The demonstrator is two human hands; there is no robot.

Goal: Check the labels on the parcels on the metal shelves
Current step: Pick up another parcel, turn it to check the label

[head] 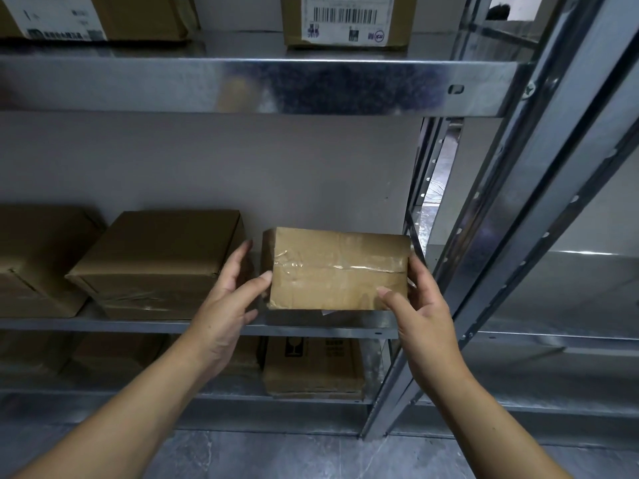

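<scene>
Centre frame: right hand [425,316] grips one end of a taped parcel [335,267]; left hand [224,305], fingers straight, touches the other. Seemingly light, stiff; hold by the ends.

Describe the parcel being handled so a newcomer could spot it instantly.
On the metal rack's middle shelf, look to the right end beside the upright post. The small taped parcel there is tipped up at the front edge, right hand pinching its right end, left hand touching its left. Its neighbours, the larger boxes leftward, lie flat.
</scene>
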